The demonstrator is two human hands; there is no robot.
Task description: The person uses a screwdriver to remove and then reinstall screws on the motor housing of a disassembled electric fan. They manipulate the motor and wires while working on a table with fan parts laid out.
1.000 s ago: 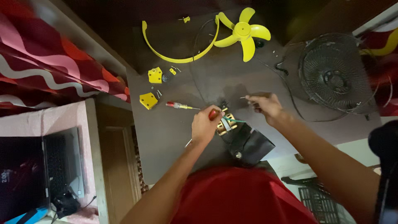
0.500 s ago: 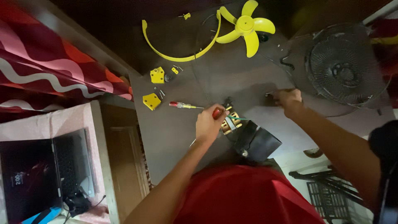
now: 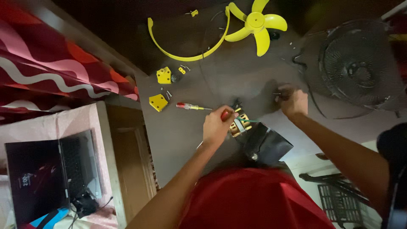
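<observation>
Holding the fan motor [image 3: 238, 125] on the dark counter [image 3: 186, 135], we have our left hand [image 3: 217, 126] clamped on it beside the red-handled tool, while our right hand [image 3: 293, 101], closed on something small, sits further right, well apart.

dark floor [image 3: 203, 140], yellow fan blade [image 3: 256, 21], yellow guard ring [image 3: 186, 53], screwdriver [image 3: 190, 106], black grille [image 3: 356, 68]
</observation>
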